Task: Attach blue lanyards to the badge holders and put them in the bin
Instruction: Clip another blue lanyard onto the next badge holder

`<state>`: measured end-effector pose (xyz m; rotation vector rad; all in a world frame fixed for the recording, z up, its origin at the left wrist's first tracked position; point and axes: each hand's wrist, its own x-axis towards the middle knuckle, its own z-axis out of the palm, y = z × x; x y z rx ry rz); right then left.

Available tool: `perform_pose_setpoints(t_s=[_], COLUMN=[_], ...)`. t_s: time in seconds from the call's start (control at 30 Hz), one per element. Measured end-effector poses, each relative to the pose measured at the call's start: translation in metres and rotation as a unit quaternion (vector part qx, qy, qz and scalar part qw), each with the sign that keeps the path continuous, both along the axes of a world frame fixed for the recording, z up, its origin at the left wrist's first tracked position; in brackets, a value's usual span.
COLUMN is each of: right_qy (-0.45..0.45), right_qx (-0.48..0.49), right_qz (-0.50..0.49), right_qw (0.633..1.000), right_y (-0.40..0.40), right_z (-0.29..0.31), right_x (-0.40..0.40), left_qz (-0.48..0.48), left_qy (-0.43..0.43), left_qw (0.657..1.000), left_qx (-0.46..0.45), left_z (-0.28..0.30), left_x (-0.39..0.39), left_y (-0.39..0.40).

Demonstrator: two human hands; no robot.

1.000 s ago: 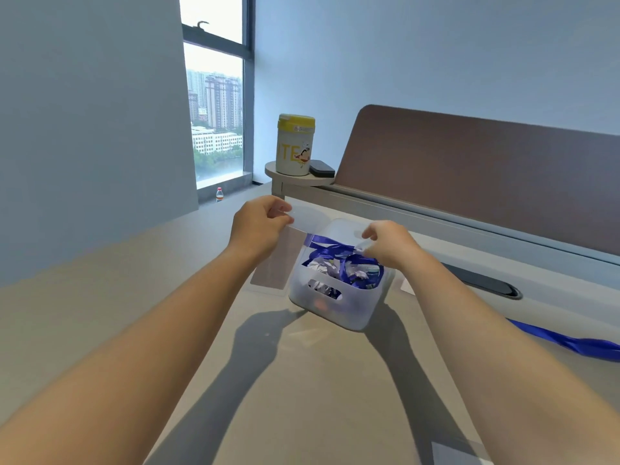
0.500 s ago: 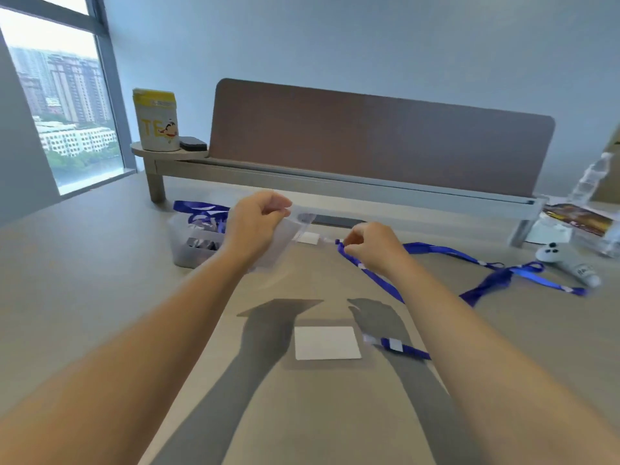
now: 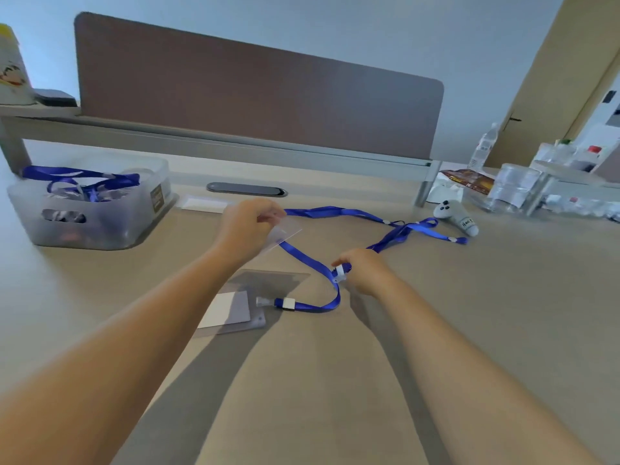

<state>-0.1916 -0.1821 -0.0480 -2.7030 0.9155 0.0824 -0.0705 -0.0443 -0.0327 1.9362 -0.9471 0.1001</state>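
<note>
Lying near bin (image 3: pixel 100 226): controller (image 3: pixel 453 214), bottle (image 3: pixel 483 147)

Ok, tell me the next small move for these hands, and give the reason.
Probably bring the clip up to the top edge of the holder and hook it on. The left hand holds the clear holder above the desk, the right hand pinches the lanyard at its clip, and the two are apart.

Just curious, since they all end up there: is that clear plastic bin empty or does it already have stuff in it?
Partly filled: the bin already holds blue lanyards tangled with clear holders.
</note>
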Motion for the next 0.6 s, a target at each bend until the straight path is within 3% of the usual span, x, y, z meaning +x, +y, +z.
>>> perform_pose_setpoints(t_s=[0.1, 0.2, 0.37, 0.6], right_qy=[0.025, -0.044, -0.078, -0.294], right_qx=[0.002, -0.015, -0.047, -0.011], right_qz=[-0.002, 0.001, -0.004, -0.027], right_qw=[1.0, 0.999, 0.996, 0.955], right_y=[-0.006, -0.011, -0.022, -0.026], right_z=[-0.005, -0.015, -0.02, 0.002], right_x=[0.001, 0.0, 0.003, 0.009], left_qz=[-0.007, -0.008, -0.011, 0.013], left_qy=[-0.001, -0.008, -0.012, 0.002], left_qw=[1.0, 1.0, 1.0, 1.0], left_qx=[0.003, 0.006, 0.018, -0.012], left_z=[-0.005, -0.008, -0.011, 0.0], left_x=[0.0, 0.0, 0.002, 0.008], left_y=[-0.01, -0.016, -0.021, -0.02])
